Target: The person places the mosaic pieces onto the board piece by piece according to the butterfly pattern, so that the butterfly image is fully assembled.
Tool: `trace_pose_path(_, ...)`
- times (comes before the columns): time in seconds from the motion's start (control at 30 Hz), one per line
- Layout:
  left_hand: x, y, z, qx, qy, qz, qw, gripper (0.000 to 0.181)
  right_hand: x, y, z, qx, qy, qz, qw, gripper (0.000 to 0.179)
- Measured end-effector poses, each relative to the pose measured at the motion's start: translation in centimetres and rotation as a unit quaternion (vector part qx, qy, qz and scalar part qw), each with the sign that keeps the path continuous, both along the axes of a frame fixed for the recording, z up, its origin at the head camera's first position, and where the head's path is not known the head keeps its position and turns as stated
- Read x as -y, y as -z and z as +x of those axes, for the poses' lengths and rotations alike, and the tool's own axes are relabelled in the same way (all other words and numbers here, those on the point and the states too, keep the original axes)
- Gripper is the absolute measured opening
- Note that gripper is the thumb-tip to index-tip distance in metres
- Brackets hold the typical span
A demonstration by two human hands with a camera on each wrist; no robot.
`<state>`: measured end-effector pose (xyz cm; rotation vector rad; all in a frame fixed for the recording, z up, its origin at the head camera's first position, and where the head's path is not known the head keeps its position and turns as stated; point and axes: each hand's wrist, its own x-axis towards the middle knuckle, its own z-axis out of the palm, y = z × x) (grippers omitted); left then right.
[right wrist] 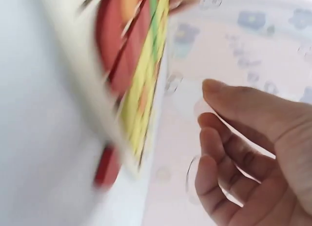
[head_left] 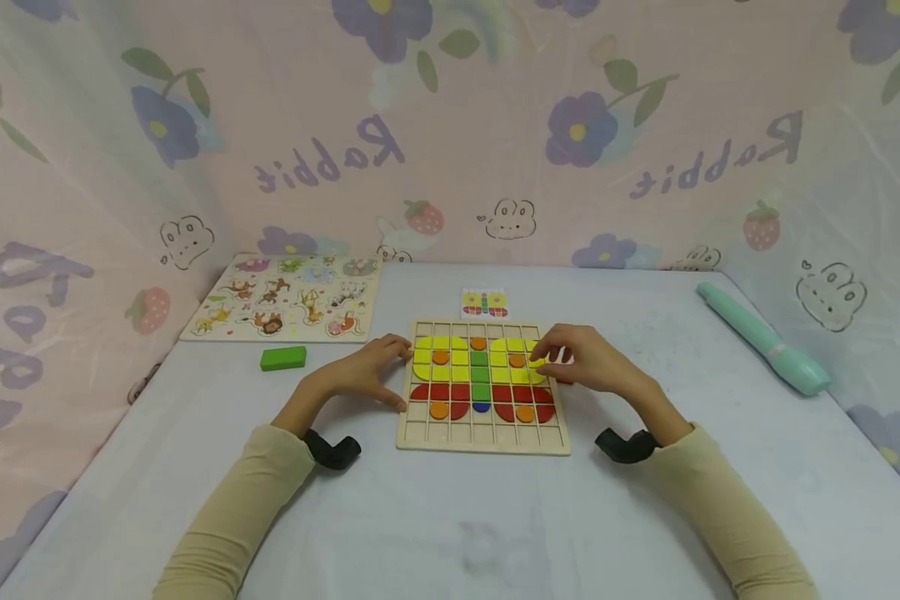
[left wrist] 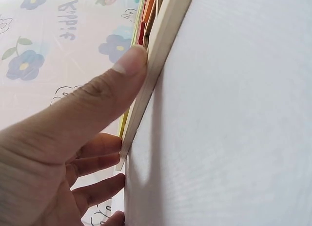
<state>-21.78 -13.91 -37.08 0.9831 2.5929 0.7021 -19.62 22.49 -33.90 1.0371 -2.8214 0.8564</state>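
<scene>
A square wooden grid board (head_left: 459, 432) lies on the white table, with a butterfly of flat pieces on it. Its wings are yellow pieces (head_left: 422, 368) above and red pieces (head_left: 438, 392) below, with several orange discs (head_left: 478, 343). Green squares (head_left: 480, 375) form the body, above a blue piece (head_left: 481, 407). My left hand (head_left: 354, 372) rests its thumb (left wrist: 130, 60) against the board's left edge, fingers spread near the far corner. Over the upper right wing, my right hand (head_left: 591, 360) hovers with loosely bent fingers and nothing between them. A red block (right wrist: 107, 167) lies beside the board's right edge.
Behind the board lies a small butterfly picture card (head_left: 484, 313). An animal puzzle board (head_left: 270, 337) and a green block (head_left: 283, 358) are at the left. A mint-green stick with a thick end (head_left: 757, 333) lies far right. Printed curtains (head_left: 457, 125) enclose the table.
</scene>
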Motion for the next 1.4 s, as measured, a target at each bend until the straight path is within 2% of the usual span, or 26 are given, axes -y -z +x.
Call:
trace_pose_path(0.13, 0.0, 0.0, 0.0, -0.003, 0.001, -0.003, 1.0000, 0.076, -2.4, 0.7, -0.1, 0.019, 0.028, 0.012, 0.9993, 0.021)
trace_pose_path(0.33, -0.1, -0.2, -0.1, -0.004, -0.003, -0.010, 0.9999, 0.076, -4.4, 1.7, -0.7, 0.078, 0.032, 0.011, 0.9964, 0.026)
trace_pose_path(0.57, -0.2, -0.3, -0.1, -0.003, -0.002, -0.010, 0.9999, 0.076, -5.1, 2.7, -1.3, 0.136, -0.018, 0.001, 0.9906, 0.029)
trace_pose_path(0.7, -0.1, -0.2, -0.1, -0.006, -0.002, -0.006, 1.0000, 0.076, -5.1, 2.8, -1.5, 0.133, -0.029, 0.001, 0.9907, 0.028)
trace_pose_path(0.87, 0.0, -0.1, -0.1, -0.003, -0.005, -0.005, 1.0000, 0.077, -5.1, 2.8, -1.4, 0.123, -0.022, 0.008, 0.9921, 0.027)
trace_pose_path(1.1, 0.0, 0.0, 0.0, -0.002, -0.004, -0.005, 1.0000, 0.077, -5.5, 2.8, -1.4, 0.085, 0.064, 0.070, 0.9918, 0.031)
trace_pose_path(1.17, 0.0, 0.0, 0.0, -0.001, -0.005, -0.006, 1.0000, 0.077, -5.8, 2.7, -1.3, 0.083, 0.073, 0.078, 0.9908, 0.034)
trace_pose_path(1.4, 0.0, 0.0, 0.0, 0.002, -0.006, -0.006, 1.0000, 0.076, -6.5, 2.5, -1.2, 0.118, 0.009, 0.052, 0.9916, 0.032)
